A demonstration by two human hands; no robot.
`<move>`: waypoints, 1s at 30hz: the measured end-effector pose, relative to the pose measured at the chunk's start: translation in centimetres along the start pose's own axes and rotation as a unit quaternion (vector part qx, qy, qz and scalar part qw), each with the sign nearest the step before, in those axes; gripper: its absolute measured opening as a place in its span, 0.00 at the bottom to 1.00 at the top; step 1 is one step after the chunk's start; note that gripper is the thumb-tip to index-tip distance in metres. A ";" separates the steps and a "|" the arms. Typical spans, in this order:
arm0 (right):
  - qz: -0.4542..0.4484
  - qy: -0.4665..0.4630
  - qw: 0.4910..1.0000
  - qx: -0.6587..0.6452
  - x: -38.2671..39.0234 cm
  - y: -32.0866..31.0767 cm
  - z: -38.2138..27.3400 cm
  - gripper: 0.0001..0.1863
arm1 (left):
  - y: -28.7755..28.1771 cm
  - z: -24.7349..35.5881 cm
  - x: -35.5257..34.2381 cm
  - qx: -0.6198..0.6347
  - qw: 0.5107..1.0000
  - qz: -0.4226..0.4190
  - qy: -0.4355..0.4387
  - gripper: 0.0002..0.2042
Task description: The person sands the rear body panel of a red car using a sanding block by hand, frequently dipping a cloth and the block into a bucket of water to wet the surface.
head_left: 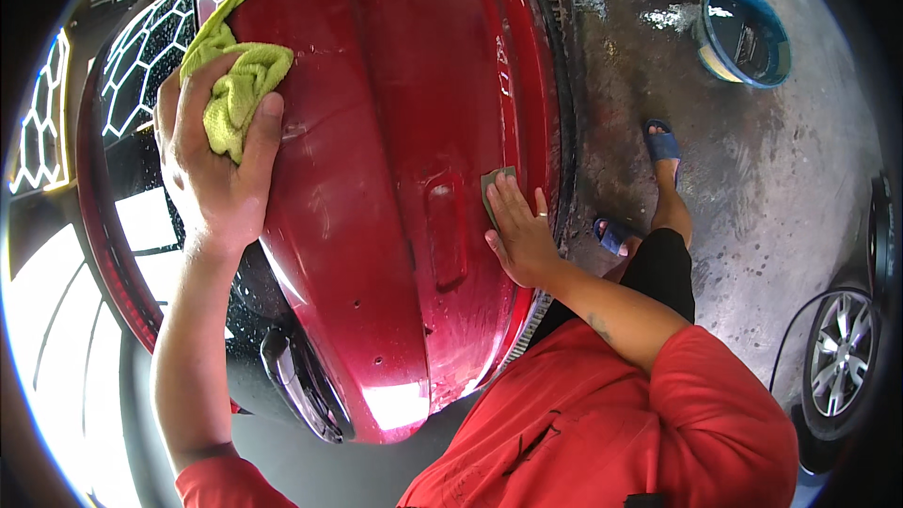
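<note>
A crumpled yellow-green microfibre cloth (246,85) is bunched in my left hand (218,155). The fingers and thumb close around it over the upper left of a wet, glossy red car panel (376,132), beside the dark window glass. On the panel's right side, next to a shallow rectangular outline (446,230), my right hand (523,237) presses down a small grey-green sheet that looks like sandpaper (493,190). Its fingers lie nearly flat on the sheet and hide most of it; a ring shows on one finger.
A blue bucket (783,38) holding dark water stands on the wet concrete floor (752,160) at upper right. My feet in blue slippers (664,143) are beside the car. At far right is a wheel (840,355) with a dark hose or cable near it. Dark window glass (141,85) reflects hexagonal lights.
</note>
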State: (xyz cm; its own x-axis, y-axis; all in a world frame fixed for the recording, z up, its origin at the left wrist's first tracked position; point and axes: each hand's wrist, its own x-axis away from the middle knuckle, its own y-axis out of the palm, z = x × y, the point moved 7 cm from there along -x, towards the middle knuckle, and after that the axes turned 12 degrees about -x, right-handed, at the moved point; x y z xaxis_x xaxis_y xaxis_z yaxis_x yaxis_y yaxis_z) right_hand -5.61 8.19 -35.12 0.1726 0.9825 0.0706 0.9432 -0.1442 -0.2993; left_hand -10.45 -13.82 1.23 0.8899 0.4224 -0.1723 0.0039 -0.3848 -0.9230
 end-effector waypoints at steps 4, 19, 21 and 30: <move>0.169 -0.041 0.984 -0.027 -11.9 -7.5 1.7 0.38 | 0.1 -0.2 0.1 0.014 1.000 -0.012 -0.004 0.23; 0.185 -0.072 0.978 -0.057 -23.8 -14.1 4.1 0.37 | 0.5 -0.3 0.1 0.055 0.998 -0.017 -0.024 0.25; 0.173 -0.071 0.979 -0.080 -27.5 -16.7 4.6 0.36 | 0.4 0.0 -0.6 0.073 0.997 -0.036 -0.015 0.27; 0.111 -0.080 0.987 -0.079 -26.1 -16.0 3.2 0.40 | -1.9 -0.3 0.5 -0.004 0.997 -0.077 -0.014 0.29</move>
State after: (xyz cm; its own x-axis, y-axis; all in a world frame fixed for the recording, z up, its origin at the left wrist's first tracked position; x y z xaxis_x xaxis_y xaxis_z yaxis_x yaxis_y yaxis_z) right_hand -26.09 -14.74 -35.22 0.3454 0.9287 -0.1348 0.9218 -0.3627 -0.1369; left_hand -9.90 -13.14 2.96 0.8655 0.4994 -0.0386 0.1431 -0.3203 -0.9364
